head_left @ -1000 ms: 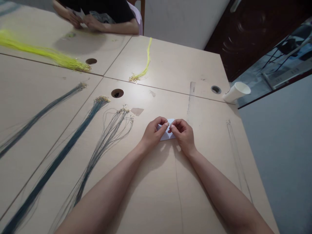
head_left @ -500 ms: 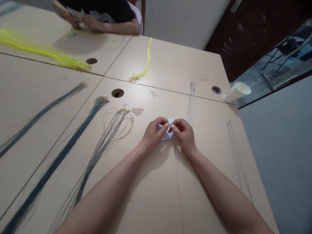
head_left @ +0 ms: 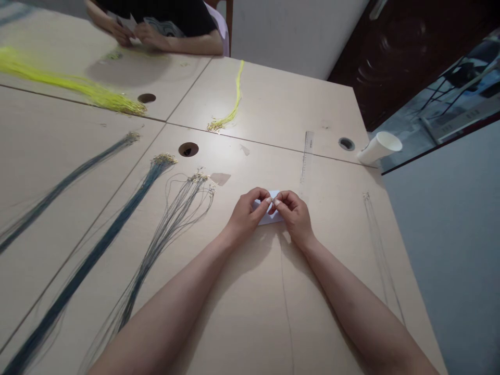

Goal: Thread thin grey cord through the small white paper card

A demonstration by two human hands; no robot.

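No text can be read; the ruler (head_left: pixel 308 141) bears marks too small to tell.

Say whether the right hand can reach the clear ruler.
Likely yes: the clear ruler lies just beyond the right hand, with nothing visible blocking the way, though that hand's fingertips are pinched together by the white paper.

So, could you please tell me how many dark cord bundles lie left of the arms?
3: the fanned bundle nearest the left arm, the thick bundle beside it, and the thin bundle farthest left. A bluish blur in the top-left corner could be another.
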